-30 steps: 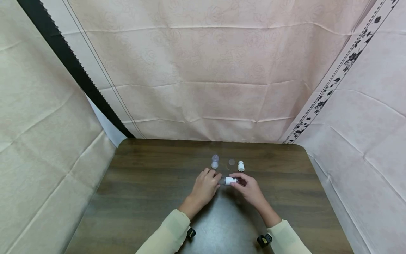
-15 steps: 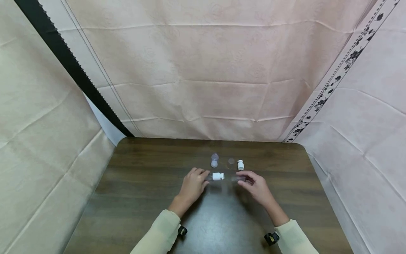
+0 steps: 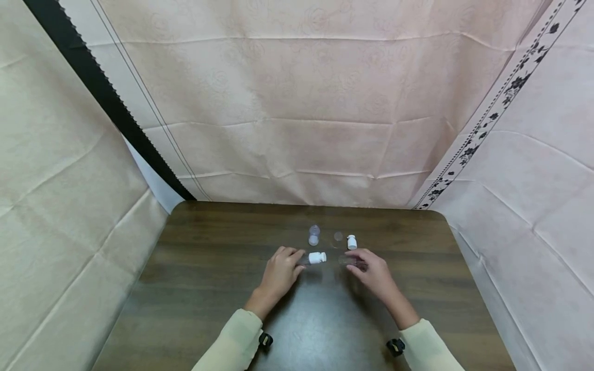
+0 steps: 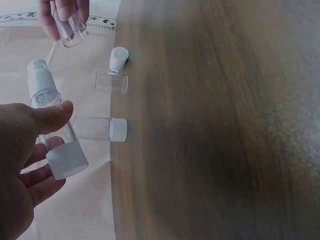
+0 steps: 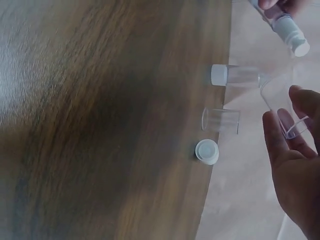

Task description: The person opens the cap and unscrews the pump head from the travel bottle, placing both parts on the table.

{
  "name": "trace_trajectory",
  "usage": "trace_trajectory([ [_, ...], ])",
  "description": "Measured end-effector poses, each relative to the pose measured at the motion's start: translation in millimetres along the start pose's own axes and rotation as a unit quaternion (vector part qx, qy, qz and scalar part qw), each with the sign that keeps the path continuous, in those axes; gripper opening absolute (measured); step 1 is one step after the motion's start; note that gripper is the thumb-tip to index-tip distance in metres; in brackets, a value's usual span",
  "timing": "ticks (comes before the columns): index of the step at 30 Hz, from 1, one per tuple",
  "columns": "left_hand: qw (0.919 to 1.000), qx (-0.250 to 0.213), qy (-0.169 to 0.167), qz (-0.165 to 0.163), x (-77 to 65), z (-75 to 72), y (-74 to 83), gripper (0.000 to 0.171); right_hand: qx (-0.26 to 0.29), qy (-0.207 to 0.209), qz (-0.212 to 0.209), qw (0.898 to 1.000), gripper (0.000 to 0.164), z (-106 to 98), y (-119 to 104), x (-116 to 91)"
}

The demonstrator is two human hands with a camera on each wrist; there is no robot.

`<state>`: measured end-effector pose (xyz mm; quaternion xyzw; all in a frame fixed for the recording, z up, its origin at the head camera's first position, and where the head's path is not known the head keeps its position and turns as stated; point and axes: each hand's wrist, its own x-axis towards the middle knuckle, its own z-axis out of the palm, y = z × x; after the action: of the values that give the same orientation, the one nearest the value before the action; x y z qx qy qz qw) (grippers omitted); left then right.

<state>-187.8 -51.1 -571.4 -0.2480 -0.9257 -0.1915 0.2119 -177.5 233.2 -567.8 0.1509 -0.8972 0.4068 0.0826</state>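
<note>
My left hand (image 3: 277, 274) grips a clear bottle (image 4: 67, 160) with a white base and a white pump top (image 3: 317, 257); the pump end points toward the right hand. Between the thumb and fingers of my right hand (image 3: 373, 272) is a clear cylindrical cap (image 5: 276, 95), its wall see-through. Bottle and cap are apart, with a gap between them. Beyond the hands stands another clear bottle (image 3: 314, 235) with a white base. A second clear cap (image 5: 222, 121) and a loose white pump top (image 3: 352, 242) are to its right.
The brown wooden table (image 3: 209, 288) has its far edge just past the loose parts. Pale cloth (image 3: 297, 118) hangs behind it and on both sides. Each sleeve has a black wrist camera (image 3: 396, 347) at its cuff.
A second ago the clear cap was over the bottle's pump end. The hands have since drawn apart, the left one leftward with the bottle, the right one slightly rightward with the cap, baring the pump top.
</note>
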Motion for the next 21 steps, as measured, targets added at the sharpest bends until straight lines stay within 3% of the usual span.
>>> trace_trajectory([
  [6, 0.9999, -0.007, -0.004, -0.010, -2.8, 0.7, -1.5, 0.038, -0.065, -0.003, -0.025, 0.998, 0.038, 8.8, -2.5, 7.5],
  [21, 0.9997, -0.011, -0.006, -0.020, -8.5, 3.2, -5.4, 0.039, -0.156, -0.057, -0.047, 0.985, 0.035, 26.4, 0.3, 25.5],
])
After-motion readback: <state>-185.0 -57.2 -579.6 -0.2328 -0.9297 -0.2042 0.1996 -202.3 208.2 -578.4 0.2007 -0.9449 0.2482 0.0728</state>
